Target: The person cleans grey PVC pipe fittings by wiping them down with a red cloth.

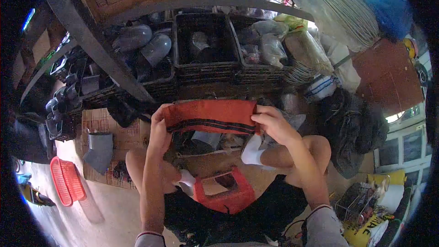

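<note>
A red-orange piece of cloth (210, 112) with two black stripes along its lower part is stretched sideways in front of me, above my knees. My left hand (160, 123) is closed on its left end, the fingers wrapped round the edge. At the opposite end, my right hand (272, 121) pinches the cloth with the thumb on the near side. The cloth hides part of the floor and the things behind it. Below it, between my legs, shows a red plastic stool (244, 190).
Black plastic crates (208, 68) with grey pipe fittings stand in a row ahead, under a slanting metal bar (98, 41). On the left are a grey pipe piece (99, 148) on cardboard and a pink basket (66, 180). Dark bags (345, 128) and a wire rack (359, 201) lie right.
</note>
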The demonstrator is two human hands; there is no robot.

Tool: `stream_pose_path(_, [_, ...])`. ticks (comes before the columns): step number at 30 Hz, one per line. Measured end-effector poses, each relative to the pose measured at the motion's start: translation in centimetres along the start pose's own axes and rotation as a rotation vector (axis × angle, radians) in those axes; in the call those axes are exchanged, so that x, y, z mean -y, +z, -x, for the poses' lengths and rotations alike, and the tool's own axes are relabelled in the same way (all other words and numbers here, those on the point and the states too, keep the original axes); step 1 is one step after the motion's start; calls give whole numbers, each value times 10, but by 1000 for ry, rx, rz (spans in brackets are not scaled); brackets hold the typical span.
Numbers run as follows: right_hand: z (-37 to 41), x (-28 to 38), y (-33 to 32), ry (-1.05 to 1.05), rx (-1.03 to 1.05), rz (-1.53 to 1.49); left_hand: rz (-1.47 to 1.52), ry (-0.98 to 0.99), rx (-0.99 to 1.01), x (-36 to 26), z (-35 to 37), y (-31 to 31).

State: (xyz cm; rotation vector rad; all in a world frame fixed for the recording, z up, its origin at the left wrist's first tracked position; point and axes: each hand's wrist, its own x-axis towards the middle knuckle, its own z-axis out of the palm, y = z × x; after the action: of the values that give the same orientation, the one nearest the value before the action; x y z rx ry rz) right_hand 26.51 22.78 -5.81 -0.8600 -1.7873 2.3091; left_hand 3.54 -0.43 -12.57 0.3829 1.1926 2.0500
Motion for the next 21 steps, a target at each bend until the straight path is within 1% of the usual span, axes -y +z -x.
stream_pose_path(1, [0,-2,1,-24,-38,6,32,-16,5,1,-1,0])
stream_pose_path(4, [4,2,0,23,-59,62,51,-20,27,1,-2,-3])
stream_pose_path(7, [13,26,6,56,180,75,60,-10,8,-2,1,-4])
stream_pose_path(10, [15,35,9,-480,279,392,-7,159,55,11,-5,-25])
stream_pose_path(11, [19,40,11,-575,248,550,4,222,113,15,-5,-29])
stream_pose_path(13, [28,48,16,-759,179,868,26,346,230,3,-2,-13])
stream_pose_path(16, [32,44,20,-773,159,828,-40,327,189,-1,3,-27])
stream_pose_path(19, [22,41,21,-950,43,917,-89,388,52,-5,6,-25])
stream_pose_path(21, [19,40,19,-982,-67,930,-569,554,-146,-13,9,-19])
